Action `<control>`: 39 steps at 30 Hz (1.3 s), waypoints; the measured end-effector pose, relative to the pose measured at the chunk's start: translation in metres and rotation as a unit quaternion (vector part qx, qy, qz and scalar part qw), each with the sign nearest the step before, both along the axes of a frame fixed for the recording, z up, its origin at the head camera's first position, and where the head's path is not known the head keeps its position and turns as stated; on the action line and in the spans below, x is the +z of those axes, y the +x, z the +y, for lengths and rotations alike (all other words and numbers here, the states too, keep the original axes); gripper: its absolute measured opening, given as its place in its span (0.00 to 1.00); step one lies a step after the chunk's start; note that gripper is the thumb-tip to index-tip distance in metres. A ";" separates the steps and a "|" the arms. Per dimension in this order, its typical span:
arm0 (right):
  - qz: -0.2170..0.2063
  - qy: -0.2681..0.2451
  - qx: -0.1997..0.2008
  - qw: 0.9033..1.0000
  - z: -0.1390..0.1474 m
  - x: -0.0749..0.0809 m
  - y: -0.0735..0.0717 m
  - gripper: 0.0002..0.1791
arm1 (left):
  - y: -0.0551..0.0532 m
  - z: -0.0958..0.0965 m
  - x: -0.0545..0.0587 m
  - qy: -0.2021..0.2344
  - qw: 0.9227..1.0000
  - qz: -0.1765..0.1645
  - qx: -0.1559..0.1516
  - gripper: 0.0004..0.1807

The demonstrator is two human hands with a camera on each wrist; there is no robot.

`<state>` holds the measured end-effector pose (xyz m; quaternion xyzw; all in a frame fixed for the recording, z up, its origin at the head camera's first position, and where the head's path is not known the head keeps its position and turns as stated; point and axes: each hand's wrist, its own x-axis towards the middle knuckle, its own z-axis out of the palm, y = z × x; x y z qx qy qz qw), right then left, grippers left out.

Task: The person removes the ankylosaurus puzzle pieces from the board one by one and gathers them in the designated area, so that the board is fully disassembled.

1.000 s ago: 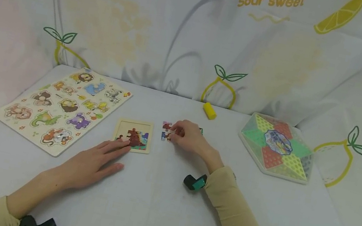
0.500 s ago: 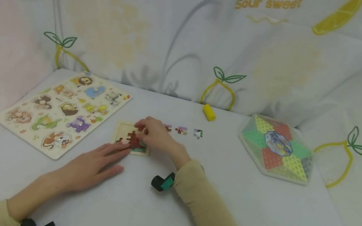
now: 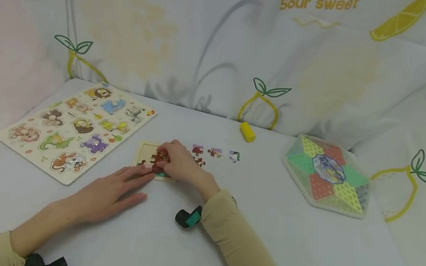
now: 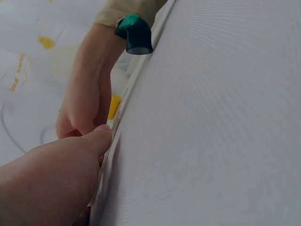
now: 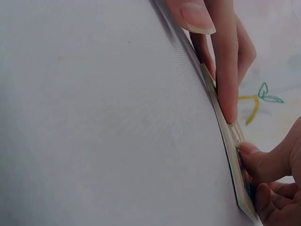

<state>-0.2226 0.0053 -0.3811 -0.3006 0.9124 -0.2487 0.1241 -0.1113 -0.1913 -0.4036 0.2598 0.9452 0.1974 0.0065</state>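
My left hand [image 3: 109,198] lies with fairly straight fingers, its fingertips resting on the near left edge of a small wooden puzzle tray [image 3: 164,179]. Over the tray's right side, my right hand [image 3: 184,163] pinches a brown jigsaw piece [image 3: 160,156] between thumb and fingers, down at the picture of a brown animal. The piece is partly covered by those fingers. In the right wrist view the tray [image 5: 225,136] is edge-on, with the right thumb [image 5: 258,162] low over it and a left finger [image 5: 225,80] pressing its rim.
Loose jigsaw pieces [image 3: 215,152] lie right of the tray, several in all. A large animal peg board [image 3: 71,113] is at the left. A yellow cylinder [image 3: 247,132] lies at the back, and a clear hexagonal box [image 3: 328,170] with coloured triangles sits at the right.
My right hand has moved left from the loose pieces to the tray, carrying a jigsaw piece, and has shifted slightly over it since. The left hand has stayed on the tray's edge.
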 end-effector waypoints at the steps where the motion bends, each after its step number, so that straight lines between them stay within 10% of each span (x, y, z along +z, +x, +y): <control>1: -0.001 0.004 -0.002 1.000 0.000 0.000 0.000 0.19 | 0.000 0.000 0.000 0.000 1.000 0.000 0.000 0.30; 39: 0.017 -0.050 0.015 0.998 0.003 -0.005 -0.002 0.13 | 0.001 0.000 0.001 -0.001 1.000 -0.008 0.005 0.30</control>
